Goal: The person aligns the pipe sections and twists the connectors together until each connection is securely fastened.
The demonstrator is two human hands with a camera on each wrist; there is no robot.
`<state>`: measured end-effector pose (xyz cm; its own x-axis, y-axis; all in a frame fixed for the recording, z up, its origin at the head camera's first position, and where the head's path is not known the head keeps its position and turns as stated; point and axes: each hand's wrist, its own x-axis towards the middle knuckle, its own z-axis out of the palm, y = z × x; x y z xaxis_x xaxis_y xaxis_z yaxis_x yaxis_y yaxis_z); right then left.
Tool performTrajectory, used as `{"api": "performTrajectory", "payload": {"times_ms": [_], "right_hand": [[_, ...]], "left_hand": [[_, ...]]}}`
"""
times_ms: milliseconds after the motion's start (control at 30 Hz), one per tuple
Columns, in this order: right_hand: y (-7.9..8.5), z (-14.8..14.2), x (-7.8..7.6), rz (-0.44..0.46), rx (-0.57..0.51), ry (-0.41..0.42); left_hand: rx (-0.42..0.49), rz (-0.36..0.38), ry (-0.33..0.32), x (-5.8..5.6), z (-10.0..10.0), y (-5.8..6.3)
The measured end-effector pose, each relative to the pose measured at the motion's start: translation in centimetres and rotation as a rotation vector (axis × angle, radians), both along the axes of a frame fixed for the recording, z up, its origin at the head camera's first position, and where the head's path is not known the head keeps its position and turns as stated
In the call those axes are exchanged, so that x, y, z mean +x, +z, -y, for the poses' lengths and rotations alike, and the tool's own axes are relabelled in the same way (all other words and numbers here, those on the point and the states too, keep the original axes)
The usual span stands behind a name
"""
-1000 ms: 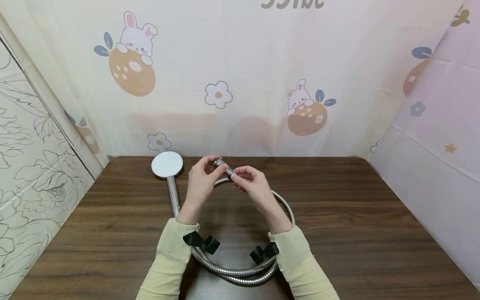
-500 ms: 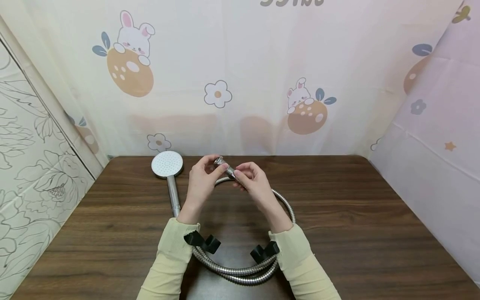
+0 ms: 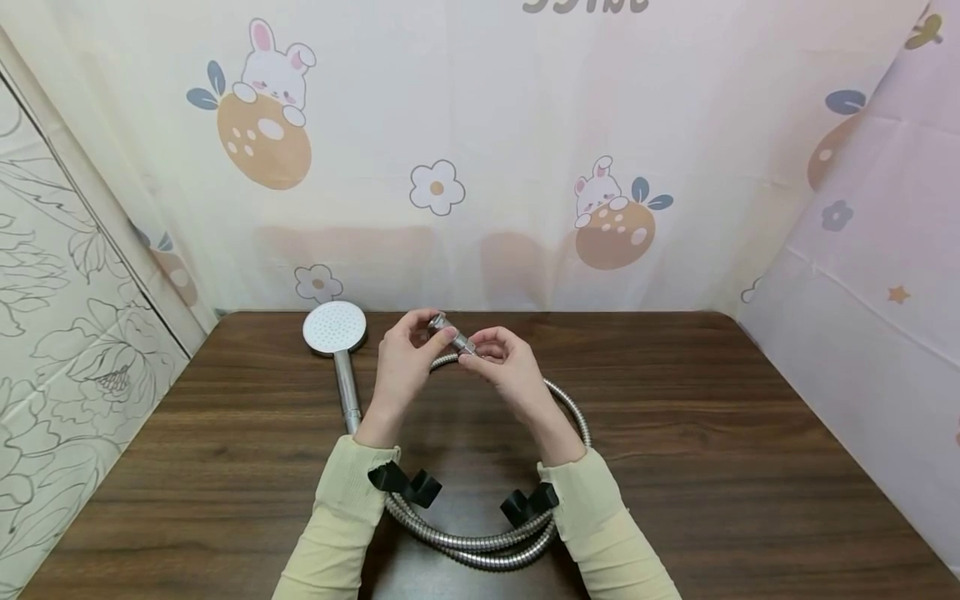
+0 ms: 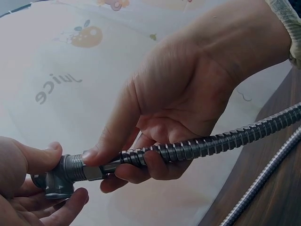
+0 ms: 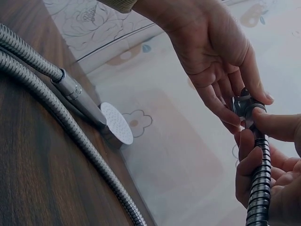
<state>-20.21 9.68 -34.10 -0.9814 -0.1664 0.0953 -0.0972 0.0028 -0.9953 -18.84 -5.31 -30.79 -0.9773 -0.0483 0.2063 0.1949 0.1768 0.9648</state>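
My left hand pinches a small chrome T-shaped pipe fitting between thumb and fingers, over the back of the table. My right hand grips the end of a ribbed metal shower hose. Its thumb presses on the hose nut, which sits in line against the fitting's threaded end. The right fingers curl under the hose just behind the nut. In the right wrist view, the thumb partly hides the joint between fitting and nut.
A handheld shower head lies at the back left, spray face up, joined to the hose's other end in the right wrist view. The hose loops lie on the wooden table under both forearms. A printed curtain hangs behind.
My right thumb and fingers have shifted slightly around the hose end, with the thumb now lower. The left hand and fitting stay in place.
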Motion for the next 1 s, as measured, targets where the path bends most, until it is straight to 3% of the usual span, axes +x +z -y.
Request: {"api": "performTrajectory", "payload": {"times_ms": [267, 533, 600, 767, 833, 1000], "right_hand": [[0.0, -0.4, 0.0, -0.022, 0.033, 0.0], [0.1, -0.1, -0.1, -0.002, 0.008, -0.012], [0.1, 0.0, -0.1, 0.001, 0.004, -0.015], [0.1, 0.1, 0.0, -0.003, 0.009, -0.014], [0.1, 0.1, 0.0, -0.009, 0.007, -0.006], [0.0, 0.0, 0.0, -0.036, -0.004, 0.017]], "left_hand": [[0.013, -0.032, -0.011, -2.0, 0.2, -2.3], [-0.004, -0.052, 0.009, -1.8, 0.4, -2.3], [-0.012, -0.041, 0.009, -1.2, 0.4, -1.4], [-0.02, -0.045, 0.013, -1.2, 0.5, -1.5], [-0.028, -0.06, 0.018, -1.8, 0.6, -2.4], [-0.03, -0.056, 0.011, -1.7, 0.6, -2.4]]}}
